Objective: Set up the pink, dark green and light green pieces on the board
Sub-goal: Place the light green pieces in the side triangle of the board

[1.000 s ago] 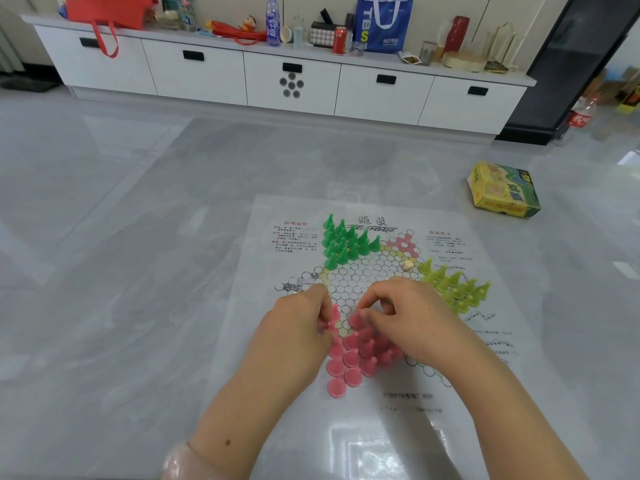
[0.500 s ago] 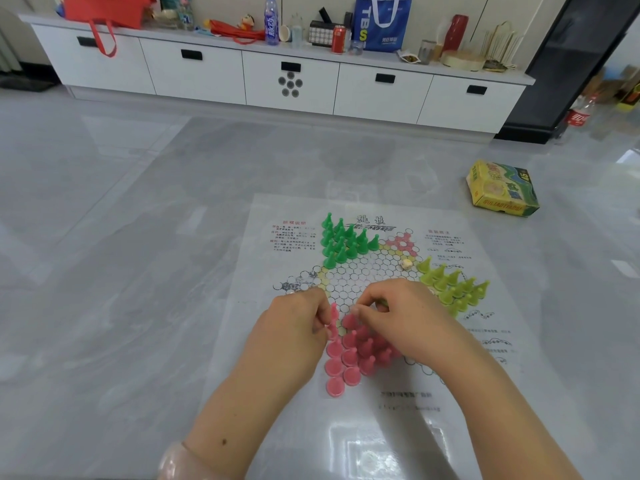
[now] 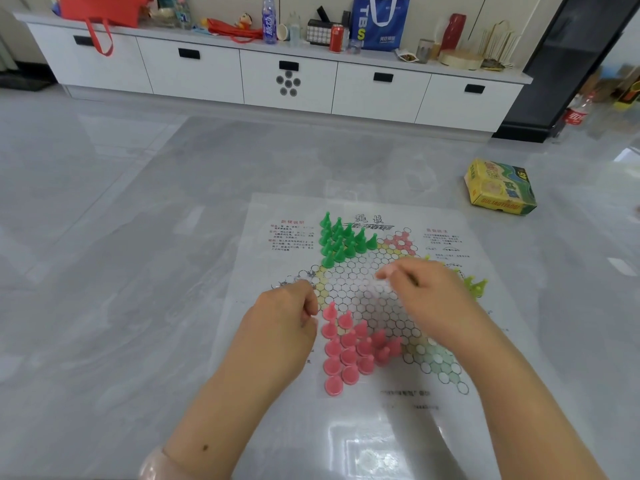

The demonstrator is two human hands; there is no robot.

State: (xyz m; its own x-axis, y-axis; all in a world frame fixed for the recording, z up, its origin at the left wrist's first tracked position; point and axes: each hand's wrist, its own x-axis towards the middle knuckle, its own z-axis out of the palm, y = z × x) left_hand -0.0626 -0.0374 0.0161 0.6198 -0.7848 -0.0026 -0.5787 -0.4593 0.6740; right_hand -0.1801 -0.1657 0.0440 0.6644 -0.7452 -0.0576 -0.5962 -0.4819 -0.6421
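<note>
Head view: your board (image 3: 485, 341) is a glossy printed sheet on the floor. Pink pieces (image 3: 349, 351) sit at 6 o'clock, dark green pieces (image 3: 341, 239) at 11, light green pieces (image 3: 476, 284) at 3. Your left hand (image 3: 284, 327) is curled shut; right hand (image 3: 426, 296) pinched, on what I can't tell. "TBS" on the blue bag (image 3: 379, 24).

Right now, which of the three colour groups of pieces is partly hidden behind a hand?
The light green pieces: the right hand covers most of them. The dark green pieces and pink pieces sit in full view.
</note>
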